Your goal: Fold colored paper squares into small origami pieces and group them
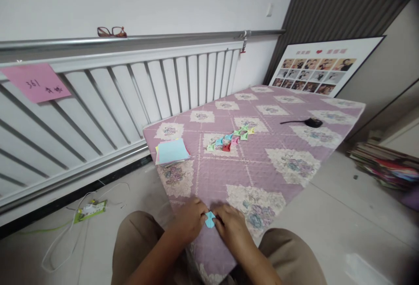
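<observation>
A small folded piece of light blue paper (210,220) is held between my two hands, low over the near end of the cloth-covered table. My left hand (193,217) grips its left edge, fingers closed. On the right edge, my right hand (230,224) pinches it between thumb and fingers. Farther up the table lie several small folded paper pieces in green, blue, pink, red and yellow, among them a red one (226,148). A stack of square paper sheets (173,151), light blue on top, rests near the table's left edge.
The purple flowered tablecloth (212,176) covers the table. A black object with a cord (313,122) lies at its right. Beyond stand a white radiator (170,84) and a photo board (314,69). A power strip (91,211) is on the floor at left.
</observation>
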Motion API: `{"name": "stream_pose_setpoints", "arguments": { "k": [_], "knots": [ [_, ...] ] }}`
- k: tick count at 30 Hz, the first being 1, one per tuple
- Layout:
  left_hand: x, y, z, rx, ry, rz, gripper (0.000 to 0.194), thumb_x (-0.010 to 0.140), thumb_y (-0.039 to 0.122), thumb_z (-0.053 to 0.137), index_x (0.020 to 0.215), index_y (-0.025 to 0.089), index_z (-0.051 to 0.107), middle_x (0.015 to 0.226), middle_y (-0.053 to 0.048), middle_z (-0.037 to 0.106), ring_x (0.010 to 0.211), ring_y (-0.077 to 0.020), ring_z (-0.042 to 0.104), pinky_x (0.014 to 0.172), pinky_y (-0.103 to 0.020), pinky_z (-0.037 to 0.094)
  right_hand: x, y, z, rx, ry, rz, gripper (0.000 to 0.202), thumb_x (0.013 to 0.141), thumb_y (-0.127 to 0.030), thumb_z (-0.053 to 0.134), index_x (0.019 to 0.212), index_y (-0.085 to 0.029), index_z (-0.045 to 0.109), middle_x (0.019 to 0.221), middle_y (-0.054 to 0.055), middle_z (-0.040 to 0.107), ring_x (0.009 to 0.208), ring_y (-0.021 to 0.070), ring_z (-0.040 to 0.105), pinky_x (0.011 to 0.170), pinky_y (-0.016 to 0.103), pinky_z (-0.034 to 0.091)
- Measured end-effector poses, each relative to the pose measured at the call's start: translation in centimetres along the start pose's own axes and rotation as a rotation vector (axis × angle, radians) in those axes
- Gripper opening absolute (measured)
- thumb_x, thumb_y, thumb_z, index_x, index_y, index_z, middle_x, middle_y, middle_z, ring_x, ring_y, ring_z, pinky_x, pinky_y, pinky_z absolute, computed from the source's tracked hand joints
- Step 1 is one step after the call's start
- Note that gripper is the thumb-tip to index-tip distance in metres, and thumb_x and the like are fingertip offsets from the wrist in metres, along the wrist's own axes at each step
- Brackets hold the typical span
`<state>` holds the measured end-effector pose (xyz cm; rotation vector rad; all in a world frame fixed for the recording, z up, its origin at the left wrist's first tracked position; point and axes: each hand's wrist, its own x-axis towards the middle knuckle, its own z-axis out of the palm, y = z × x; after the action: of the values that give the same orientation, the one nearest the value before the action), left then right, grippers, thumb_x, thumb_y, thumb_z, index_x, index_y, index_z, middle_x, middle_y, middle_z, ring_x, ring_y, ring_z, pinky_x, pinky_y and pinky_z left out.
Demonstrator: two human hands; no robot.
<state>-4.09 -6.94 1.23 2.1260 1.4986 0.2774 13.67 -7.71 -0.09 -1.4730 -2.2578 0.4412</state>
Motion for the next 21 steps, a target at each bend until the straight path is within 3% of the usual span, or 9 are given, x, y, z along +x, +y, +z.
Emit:
{"name": "stream_pose_setpoints", "arguments": {
  "k": [7,14,21],
  "knots": [
    [-0.3,-0.6,1.1,0.085,0.053,0.054,0.018,0.091,0.019,0.043,0.088,0.021,0.061,0.093,-0.002,0.058,0.084,-0.0158,0.052,0.075,-0.027,0.039,-0.1,-0.1,0.4,-0.037,0.026,-0.052,0.013,0.084,-0.013,0.053,0.08,-0.023,0.059,0.082,0.0,0.062,0.081,0.018,0.057,0.073,0.031,0.033],
    [-0.9,-1.5,2.6,0.342,0.12,0.186,0.02,0.094,0.023,0.044,0.082,0.019,0.06,0.089,-0.004,0.058,0.082,-0.0184,0.05,0.072,-0.03,0.039,-0.6,0.9,1.5,-0.182,0.073,-0.237,0.018,0.089,-0.017,0.052,0.072,-0.021,0.058,0.074,0.001,0.058,0.072,0.0173,0.052,0.07,0.031,0.035],
    [-2.1,-1.3,2.3,0.371,0.135,0.261,0.016,0.094,0.023,0.047,0.1,0.022,0.062,0.096,-0.004,0.062,0.086,-0.0187,0.052,0.075,-0.031,0.042,-1.6,0.6,0.9,-0.209,0.07,-0.306,0.014,0.09,-0.015,0.051,0.089,-0.022,0.063,0.083,0.002,0.061,0.079,0.0185,0.053,0.074,0.033,0.039]
  ]
}}
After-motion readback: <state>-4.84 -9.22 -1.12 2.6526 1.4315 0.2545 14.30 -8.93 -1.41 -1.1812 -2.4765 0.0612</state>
